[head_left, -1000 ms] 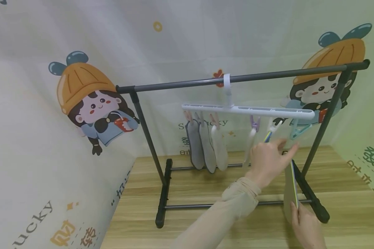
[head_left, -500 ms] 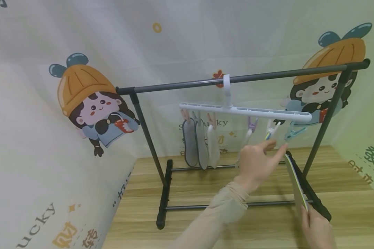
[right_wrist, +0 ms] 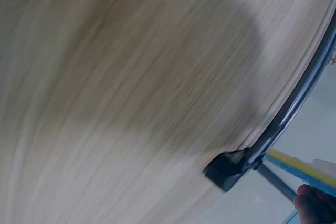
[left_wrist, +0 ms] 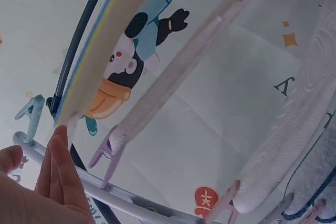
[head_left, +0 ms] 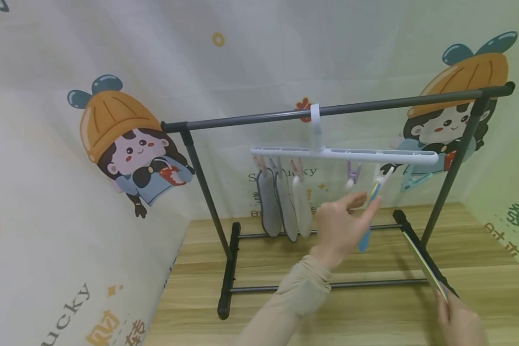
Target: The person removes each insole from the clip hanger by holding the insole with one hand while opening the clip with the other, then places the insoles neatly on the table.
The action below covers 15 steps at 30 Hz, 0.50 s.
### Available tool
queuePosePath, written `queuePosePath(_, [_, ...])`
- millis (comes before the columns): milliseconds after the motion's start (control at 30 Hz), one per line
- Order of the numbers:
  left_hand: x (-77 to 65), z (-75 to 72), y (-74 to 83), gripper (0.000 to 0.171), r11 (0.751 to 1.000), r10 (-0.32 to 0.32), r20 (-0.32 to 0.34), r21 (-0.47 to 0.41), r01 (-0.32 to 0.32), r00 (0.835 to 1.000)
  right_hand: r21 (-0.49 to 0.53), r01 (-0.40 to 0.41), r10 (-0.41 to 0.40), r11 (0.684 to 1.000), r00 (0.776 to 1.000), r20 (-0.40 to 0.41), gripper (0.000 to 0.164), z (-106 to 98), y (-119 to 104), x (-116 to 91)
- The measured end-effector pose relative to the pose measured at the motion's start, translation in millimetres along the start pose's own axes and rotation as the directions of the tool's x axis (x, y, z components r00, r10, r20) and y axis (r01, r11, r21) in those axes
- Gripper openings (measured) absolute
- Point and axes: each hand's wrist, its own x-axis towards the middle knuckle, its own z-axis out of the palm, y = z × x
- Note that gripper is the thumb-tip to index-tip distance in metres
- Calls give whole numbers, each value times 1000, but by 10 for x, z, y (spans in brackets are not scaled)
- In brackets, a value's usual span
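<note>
My left hand (head_left: 341, 226) is raised under the right half of a white clip hanger (head_left: 380, 156), thumb and fingers apart and holding nothing. Right by its fingertips hangs a blue-and-yellow-edged insole (head_left: 364, 238) in a white peg (head_left: 384, 177); in the left wrist view the fingers cover the top of that insole (left_wrist: 100, 51), and touching cannot be told. Lower right, my right hand (head_left: 463, 319) pinches the near end of another thin insole (head_left: 426, 264), seen edge-on. A teal peg (head_left: 415, 181) hangs at the hanger's right end with nothing in it.
Two grey insoles (head_left: 269, 204) and a white insole (head_left: 302, 206) hang at the left. A purple peg (head_left: 352, 174) holds a pale insole (left_wrist: 173, 77). The hanger hooks over a dark rack bar (head_left: 251, 117), whose feet (head_left: 224, 302) stand on a wooden tabletop (head_left: 190, 269).
My left hand has drawn left and down from the teal peg. The right hand has moved right and down with its insole. The hanger and hung insoles have swung slightly.
</note>
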Motion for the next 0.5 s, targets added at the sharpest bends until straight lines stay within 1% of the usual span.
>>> queuePosePath(100, [-1, -34, -20, 28, 1000, -13, 3, -19, 13, 1000, -23, -9, 9, 1000, 1000, -13, 43, -68, 66, -3])
queuePosePath(200, [-5, -48, -39, 27, 1000, -13, 8, -15, 13, 1000, -46, -24, 24, 999, 1000, -2, 45, -152, 151, -11])
queuePosePath(267, [-11, -50, -47, 27, 1000, -8, 9, 5, 8, 1000, -65, -18, 17, 998, 1000, -17, 49, -185, 216, -21])
queuePosePath(333, [-19, -50, -56, 27, 1000, -9, 12, 18, 8, 1000, -77, 6, -10, 997, 999, -43, 50, -201, 300, -29])
queuePosePath(400, [-27, -52, -64, 27, 1000, -13, 12, 24, 13, 1000, -91, 51, -58, 995, 995, -76, 53, -203, 402, -37])
queuePosePath(500, [-38, -55, -79, 28, 999, -20, 15, 28, 19, 1000, -87, 148, -159, 985, 979, -125, 55, -206, 561, -17])
